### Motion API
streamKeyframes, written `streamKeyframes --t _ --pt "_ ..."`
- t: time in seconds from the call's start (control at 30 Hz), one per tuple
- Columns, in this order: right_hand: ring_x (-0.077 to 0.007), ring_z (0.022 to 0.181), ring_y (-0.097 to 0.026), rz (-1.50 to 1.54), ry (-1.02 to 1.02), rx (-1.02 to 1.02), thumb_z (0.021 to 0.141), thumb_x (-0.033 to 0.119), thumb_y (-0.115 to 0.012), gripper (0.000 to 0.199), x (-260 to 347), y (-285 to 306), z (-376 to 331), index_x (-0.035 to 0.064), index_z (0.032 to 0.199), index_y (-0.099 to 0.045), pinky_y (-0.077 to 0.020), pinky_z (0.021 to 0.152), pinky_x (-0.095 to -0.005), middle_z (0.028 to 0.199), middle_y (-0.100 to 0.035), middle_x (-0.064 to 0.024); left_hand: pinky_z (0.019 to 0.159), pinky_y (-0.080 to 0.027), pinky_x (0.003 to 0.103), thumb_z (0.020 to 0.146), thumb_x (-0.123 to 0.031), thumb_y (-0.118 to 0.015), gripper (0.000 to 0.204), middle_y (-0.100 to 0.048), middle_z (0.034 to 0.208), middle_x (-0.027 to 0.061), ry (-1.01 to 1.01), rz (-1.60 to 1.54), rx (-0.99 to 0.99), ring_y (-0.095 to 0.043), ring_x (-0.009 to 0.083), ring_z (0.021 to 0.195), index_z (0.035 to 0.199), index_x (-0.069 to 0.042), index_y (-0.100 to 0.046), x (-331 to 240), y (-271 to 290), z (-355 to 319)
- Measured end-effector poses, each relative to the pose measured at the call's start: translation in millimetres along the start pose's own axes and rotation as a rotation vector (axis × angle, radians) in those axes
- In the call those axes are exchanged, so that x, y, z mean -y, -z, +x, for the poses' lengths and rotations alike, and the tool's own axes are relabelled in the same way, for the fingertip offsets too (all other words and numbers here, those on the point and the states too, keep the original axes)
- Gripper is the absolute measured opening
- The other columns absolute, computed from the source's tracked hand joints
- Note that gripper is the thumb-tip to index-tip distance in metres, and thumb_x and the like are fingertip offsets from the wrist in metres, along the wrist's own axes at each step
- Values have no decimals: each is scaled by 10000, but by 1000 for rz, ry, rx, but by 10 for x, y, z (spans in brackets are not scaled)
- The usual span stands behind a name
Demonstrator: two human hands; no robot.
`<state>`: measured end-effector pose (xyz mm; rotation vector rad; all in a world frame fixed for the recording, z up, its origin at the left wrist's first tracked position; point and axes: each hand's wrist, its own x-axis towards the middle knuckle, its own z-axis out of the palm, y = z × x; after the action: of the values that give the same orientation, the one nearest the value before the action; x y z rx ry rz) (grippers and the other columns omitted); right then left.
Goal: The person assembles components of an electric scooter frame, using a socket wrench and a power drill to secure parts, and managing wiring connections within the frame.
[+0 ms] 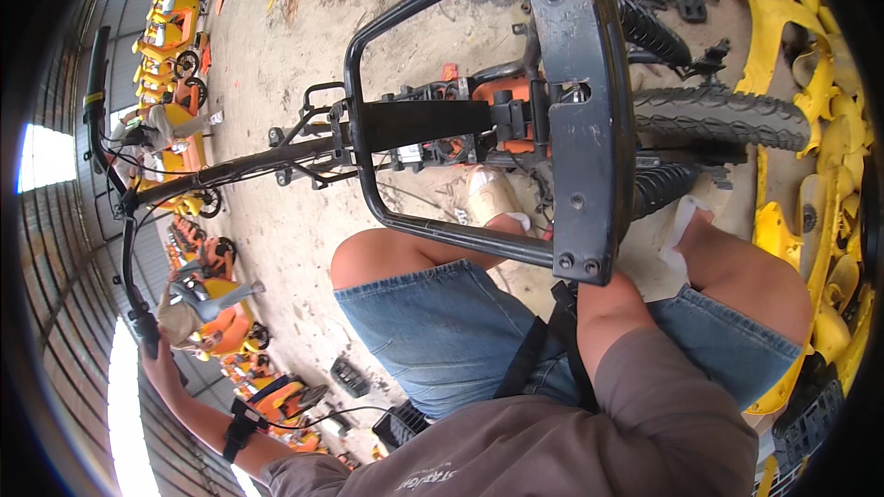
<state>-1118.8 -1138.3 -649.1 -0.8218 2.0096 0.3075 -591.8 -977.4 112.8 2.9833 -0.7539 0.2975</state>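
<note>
Fingers of the left hand (158, 361) wrap the handlebar grip (145, 324) at lower left. The right hand (603, 290) grips the black frame (580, 110) mid-frame; I can't tell its finger state.

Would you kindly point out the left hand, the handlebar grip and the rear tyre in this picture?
left hand (158, 364): head view, on the back of the hand.
handlebar grip (146, 324): head view, on its black end above the hand.
rear tyre (718, 117): head view, on the knobbly tread.
</note>
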Motion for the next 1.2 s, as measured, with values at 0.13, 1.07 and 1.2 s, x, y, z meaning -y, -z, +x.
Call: streamKeyframes --t 0.13,1.07,1.2 --pt "-363 1177 -618 -224 241 53 767 268 -740 689 243 231 84 -30 1283 -396 -490 1001 -434 1268 -614 -231 780 -471 327 895 -282 -672 429 -648 927 70 18 138 -92 -581 156 837 1213 1 -615 -30 -78 -2" --pt "-170 649 -629 544 937 435 845 150 -672 331 114 4766 -3169 -13 1125 -603 -516 612 -305 782 -633 -82 863 -491 464 799 -267 -597 520 -660 1077 276 -238 -44 -294 -642 415 1019 1235 17 -573 -374 -414 28" --pt "-207 699 -649 917 1219 635 843 138 -619 458 342 4863 -2995 -19 1268 -545 -561 674 -343 861 -653 -123 861 -490 472 807 -263 -595 504 -660 1095 262 -221 -11 -278 -638 417 1031 1240 -5 -577 -418 -384 -2"
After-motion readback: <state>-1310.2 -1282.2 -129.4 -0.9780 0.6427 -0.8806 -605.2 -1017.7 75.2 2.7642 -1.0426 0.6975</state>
